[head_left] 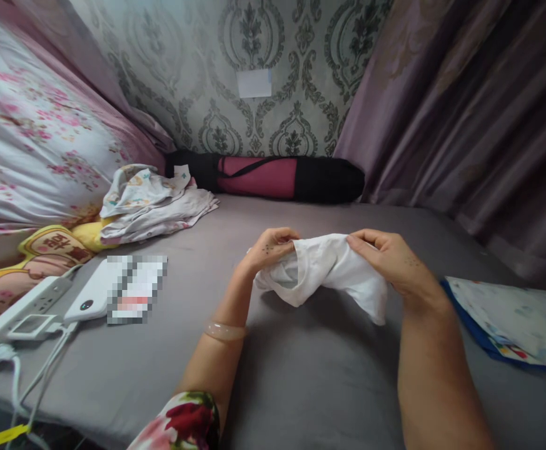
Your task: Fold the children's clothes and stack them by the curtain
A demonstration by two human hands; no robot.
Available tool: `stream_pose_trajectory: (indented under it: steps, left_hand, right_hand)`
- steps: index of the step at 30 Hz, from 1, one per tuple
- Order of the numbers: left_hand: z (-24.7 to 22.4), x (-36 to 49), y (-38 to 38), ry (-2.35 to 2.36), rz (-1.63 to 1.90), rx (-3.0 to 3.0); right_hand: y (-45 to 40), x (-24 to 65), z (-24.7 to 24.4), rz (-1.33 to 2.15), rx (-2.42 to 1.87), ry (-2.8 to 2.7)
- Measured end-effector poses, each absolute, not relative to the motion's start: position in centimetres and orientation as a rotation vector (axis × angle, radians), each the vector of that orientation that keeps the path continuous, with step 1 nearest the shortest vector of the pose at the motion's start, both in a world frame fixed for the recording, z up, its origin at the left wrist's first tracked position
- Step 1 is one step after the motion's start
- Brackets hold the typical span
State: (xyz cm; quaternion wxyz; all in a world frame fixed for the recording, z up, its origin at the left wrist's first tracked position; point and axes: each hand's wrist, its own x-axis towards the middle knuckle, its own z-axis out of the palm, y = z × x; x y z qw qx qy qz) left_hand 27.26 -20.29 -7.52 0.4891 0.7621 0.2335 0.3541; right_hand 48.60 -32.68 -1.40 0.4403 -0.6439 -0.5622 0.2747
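A small white garment (331, 265) hangs between my two hands, just above the grey bed sheet. One round opening with a ribbed-looking band faces left, and the loose cloth droops at the lower right. My left hand (275, 250) grips the band at the left end, its fingertips partly hidden by the cloth. On the right, my right hand (383, 253) pinches the upper edge between thumb and fingers. Which kind of garment it is, I cannot tell.
At the left lie a pile of light clothes (160, 206), a yellow cartoon cushion (42, 256), a white power strip (33, 306) with cables, and a white device (97, 290). Folded cloth on a blue item (511, 315) lies right. A black and maroon long bag (258, 177) rests against the wall.
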Motion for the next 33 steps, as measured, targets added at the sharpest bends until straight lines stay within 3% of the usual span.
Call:
stream_pose_trajectory:
  steps: [5,13,19,23,33]
  left_hand:
    - [-7.0,27.0,-20.7,0.497,0.952,1.623]
    - [-6.5,27.8,-21.9,0.482,0.783,1.556]
    - [-6.9,28.5,-22.2,0.504,0.659,1.610]
    - [-6.7,28.5,-22.5,0.534,0.642,1.617]
    - [-7.1,28.6,-22.2,0.598,0.579,1.617]
  right_hand:
    - [-33.0,50.5,-1.6,0.730,-1.784,-1.496]
    - [-32.2,53.3,-4.0,0.640,-2.053,-1.894]
    - [-31.7,49.6,-3.2,0.528,-1.676,-1.785]
    - [-31.2,47.3,-3.1,0.687,-1.458,-1.758]
    - [-30.7,47.0,-4.4,0.851,-1.467,-1.684]
